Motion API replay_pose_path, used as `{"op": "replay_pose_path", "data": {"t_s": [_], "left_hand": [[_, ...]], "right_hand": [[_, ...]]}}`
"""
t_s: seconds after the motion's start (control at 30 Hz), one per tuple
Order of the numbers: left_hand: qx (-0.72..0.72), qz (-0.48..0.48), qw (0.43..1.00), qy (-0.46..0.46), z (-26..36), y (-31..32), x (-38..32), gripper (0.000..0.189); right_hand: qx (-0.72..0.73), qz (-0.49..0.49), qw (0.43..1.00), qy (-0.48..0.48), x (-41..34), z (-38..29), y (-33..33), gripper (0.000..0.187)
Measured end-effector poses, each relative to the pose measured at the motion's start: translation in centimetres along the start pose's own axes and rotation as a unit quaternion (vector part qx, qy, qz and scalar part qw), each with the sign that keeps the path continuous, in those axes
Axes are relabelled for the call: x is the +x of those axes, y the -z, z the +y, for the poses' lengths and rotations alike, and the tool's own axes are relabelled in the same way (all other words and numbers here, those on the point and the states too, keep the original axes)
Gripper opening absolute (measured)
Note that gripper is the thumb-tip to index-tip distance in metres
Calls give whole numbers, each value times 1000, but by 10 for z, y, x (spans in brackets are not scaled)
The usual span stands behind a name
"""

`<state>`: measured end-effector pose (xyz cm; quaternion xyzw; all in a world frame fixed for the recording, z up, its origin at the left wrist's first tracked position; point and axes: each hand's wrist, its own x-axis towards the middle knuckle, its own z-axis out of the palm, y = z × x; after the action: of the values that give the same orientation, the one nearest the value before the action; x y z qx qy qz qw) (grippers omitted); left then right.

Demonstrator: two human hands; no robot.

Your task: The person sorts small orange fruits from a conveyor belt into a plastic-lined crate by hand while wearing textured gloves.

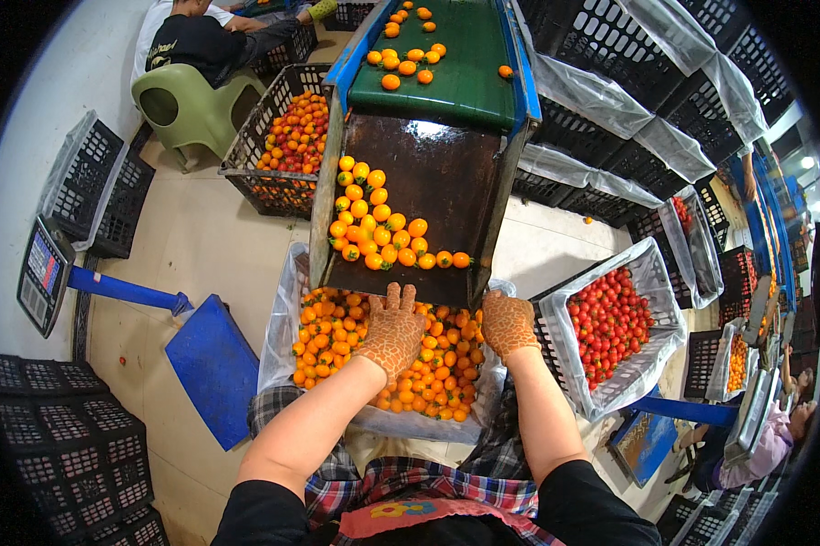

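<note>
Orange cherry tomatoes (pixel 383 235) lie on a dark chute (pixel 417 170) below a green conveyor belt (pixel 437 61), gathered at its left side and lower end. My left hand (pixel 395 331), in a patterned orange-brown glove, is spread with its fingertips at the chute's lower edge, above a crate of orange cherry tomatoes (pixel 417 392) lined with white sheeting. My right hand (pixel 509 324), in a matching glove, rests at the chute's lower right corner with its fingers bent; whether it grips the corner is unclear. More tomatoes ride on the belt.
A lined crate of red cherry tomatoes (pixel 611 321) stands to the right, and a black crate of mixed tomatoes (pixel 297 136) at the upper left. A blue platform scale (pixel 215 368) is on the left floor. Stacked black crates (pixel 75 437) stand nearby. A person (pixel 195 41) sits at the upper left.
</note>
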<state>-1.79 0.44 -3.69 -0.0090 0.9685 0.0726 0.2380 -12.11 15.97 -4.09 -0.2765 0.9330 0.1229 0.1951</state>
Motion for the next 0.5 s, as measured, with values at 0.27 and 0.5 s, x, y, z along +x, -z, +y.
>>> {"op": "replay_pose_path", "data": {"t_s": [0.27,0.5], "left_hand": [[-6,-5,1000,0,1,4,-2,35],[-34,26,999,-3,-1,-2,-2,28]], "right_hand": [[0,3,1000,-4,0,0,-1,27],[-1,11,1000,-3,0,0,-2,27]]}}
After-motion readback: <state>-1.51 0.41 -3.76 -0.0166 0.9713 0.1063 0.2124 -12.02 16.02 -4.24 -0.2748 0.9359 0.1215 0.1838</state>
